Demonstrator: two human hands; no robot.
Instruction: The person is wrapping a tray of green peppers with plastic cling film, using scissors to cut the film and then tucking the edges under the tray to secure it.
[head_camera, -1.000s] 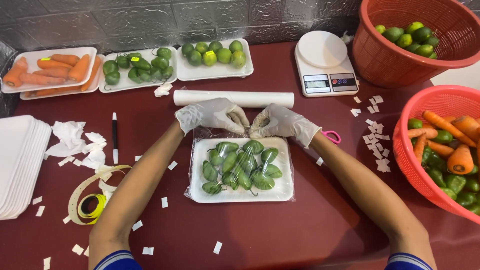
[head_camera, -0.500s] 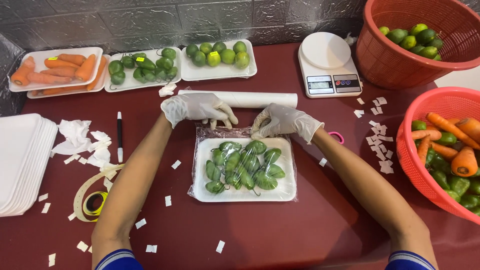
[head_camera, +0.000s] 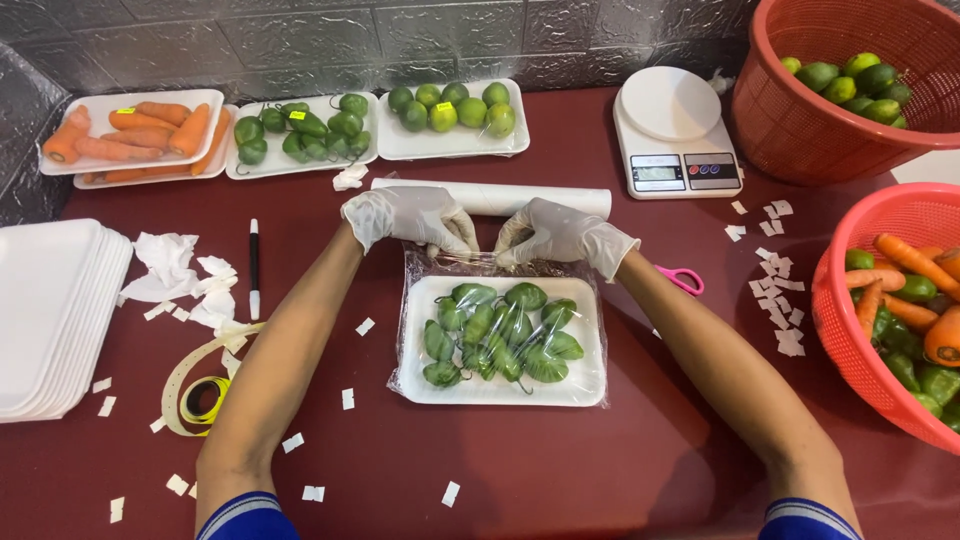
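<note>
Bright even light, sharp, soft shadows.

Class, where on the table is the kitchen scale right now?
In the head view, the kitchen scale sits at the far right of the table, between the tray of limes and the upper red basket.

A single view, from a camera worn on the person's head, looks steeply down at a dark red desk (head_camera: 560, 470) and faces forward toward a grey tiled wall (head_camera: 400, 40) along the top edge. It sits close: both forearms enter from the bottom corners, and the gloved hands, left hand (head_camera: 408, 217) and right hand (head_camera: 562, 234), meet near the centre of the frame. No second view shares the scene.
</note>
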